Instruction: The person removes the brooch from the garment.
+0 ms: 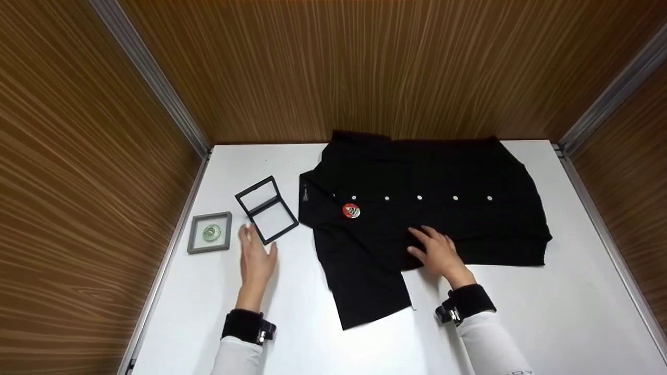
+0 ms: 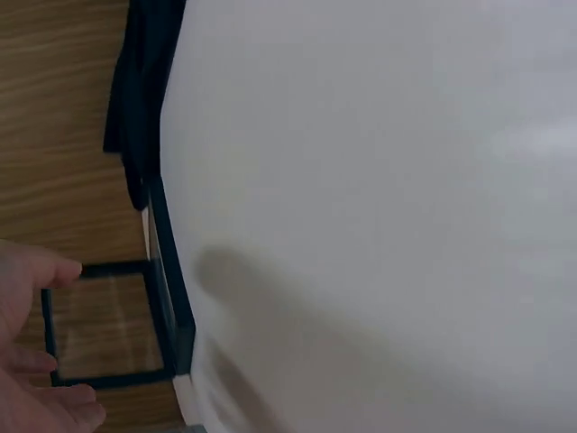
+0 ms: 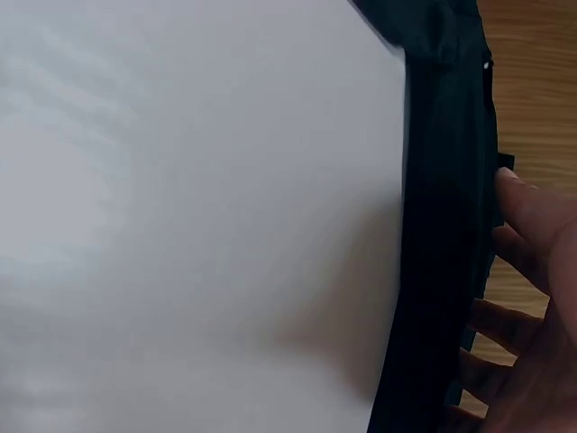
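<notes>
A black short-sleeved shirt (image 1: 365, 250) lies spread on the table, its collar to the left and a line of white buttons across it. A round red badge (image 1: 351, 211) sits on the shirt near the collar. My right hand (image 1: 440, 255) is over the shirt's near edge with fingers spread, holding nothing. To the left of the collar, a hinged black frame (image 1: 264, 206) with clear panes stands opened out. My left hand (image 1: 256, 260) is at its near corner, thumb and fingers apart and nothing between them; the left wrist view shows the fingertips close by the frame (image 2: 167, 298).
A grey square frame (image 1: 208, 250) holding a round green item (image 1: 211, 233) lies at the table's left side. Wood-patterned walls (image 1: 365, 73) close in the white table (image 1: 312, 354) at the back and both sides. The shirt's far edge reaches the back wall.
</notes>
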{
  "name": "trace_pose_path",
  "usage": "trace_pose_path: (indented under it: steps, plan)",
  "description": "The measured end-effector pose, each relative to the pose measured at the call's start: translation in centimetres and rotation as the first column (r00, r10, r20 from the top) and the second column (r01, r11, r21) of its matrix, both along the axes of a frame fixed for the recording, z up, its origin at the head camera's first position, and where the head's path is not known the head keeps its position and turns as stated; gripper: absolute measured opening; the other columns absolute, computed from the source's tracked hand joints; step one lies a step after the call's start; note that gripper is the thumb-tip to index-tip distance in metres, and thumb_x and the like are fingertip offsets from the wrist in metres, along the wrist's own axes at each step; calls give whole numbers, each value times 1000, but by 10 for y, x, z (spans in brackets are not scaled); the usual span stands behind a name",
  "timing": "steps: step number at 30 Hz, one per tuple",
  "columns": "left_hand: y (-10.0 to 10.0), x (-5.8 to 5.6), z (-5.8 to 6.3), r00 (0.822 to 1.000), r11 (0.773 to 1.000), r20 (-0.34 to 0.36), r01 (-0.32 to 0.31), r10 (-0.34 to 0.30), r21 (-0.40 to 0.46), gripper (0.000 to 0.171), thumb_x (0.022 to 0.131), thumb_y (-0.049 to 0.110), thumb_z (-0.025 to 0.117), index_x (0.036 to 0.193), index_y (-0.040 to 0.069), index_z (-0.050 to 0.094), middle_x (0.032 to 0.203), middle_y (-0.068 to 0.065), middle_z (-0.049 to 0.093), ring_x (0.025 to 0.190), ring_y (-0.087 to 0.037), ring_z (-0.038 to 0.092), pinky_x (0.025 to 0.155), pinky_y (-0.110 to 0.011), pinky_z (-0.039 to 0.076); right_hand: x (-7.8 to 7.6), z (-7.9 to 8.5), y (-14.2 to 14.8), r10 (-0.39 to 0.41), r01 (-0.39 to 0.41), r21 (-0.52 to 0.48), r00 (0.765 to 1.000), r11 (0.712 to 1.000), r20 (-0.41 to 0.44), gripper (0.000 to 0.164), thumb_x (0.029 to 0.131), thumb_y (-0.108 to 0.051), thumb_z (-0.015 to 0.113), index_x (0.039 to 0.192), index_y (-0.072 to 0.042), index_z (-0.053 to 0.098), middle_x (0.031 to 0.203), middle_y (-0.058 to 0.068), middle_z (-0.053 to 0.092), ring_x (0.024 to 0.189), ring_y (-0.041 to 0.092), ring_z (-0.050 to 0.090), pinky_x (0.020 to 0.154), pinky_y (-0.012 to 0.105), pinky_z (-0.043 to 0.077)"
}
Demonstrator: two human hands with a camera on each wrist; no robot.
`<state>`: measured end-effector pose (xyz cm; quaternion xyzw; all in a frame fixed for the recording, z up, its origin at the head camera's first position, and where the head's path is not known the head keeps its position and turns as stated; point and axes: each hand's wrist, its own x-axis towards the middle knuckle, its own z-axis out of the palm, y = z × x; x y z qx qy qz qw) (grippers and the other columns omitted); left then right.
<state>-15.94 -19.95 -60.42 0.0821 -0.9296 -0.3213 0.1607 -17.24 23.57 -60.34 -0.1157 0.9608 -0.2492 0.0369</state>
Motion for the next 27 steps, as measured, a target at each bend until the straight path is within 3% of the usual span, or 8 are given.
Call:
trace_pose_path:
  steps: [2,5,12,21,27]
  plan:
    - [13,1,0,997,996,3,83,-83,-26,74,88,16,73,145,-10,33,152,-30,23,127,-45,45,91,-46,51,-1,0,5,-25,25,-24,1000,999,-1,50,98,-29,61,143,-10,50,145,29,39,131,51,36,107,67,20]
    - [31,2,-2,979,977,49,202,-198,-69,71,89,23,72,144,-8,38,152,-28,26,129,-43,45,97,-46,48,-3,0,12,-58,57,-39,998,998,0,49,100,-29,58,143,-9,50,145,30,38,131,53,35,106,67,21]
    - [64,1,-3,906,900,172,412,-388,-141,66,91,34,71,137,-7,49,147,-30,35,134,-42,38,110,-48,33,-10,7,32,-126,126,17,992,992,-5,49,100,-30,56,143,-8,49,146,32,35,131,55,31,104,70,22]
    - [88,-1,-7,835,817,286,535,-471,-217,67,92,42,66,142,0,48,150,-26,34,137,-43,33,113,-51,27,-20,15,54,-180,169,124,980,978,85,54,100,-35,54,146,-9,44,148,33,28,134,58,22,103,73,21]
    - [98,-4,-13,798,766,365,583,-479,-270,68,92,46,64,144,5,48,152,-24,33,140,-41,29,113,-54,25,-25,14,66,-180,147,179,966,973,187,58,101,-39,51,149,-10,39,151,34,19,133,65,14,101,76,19]
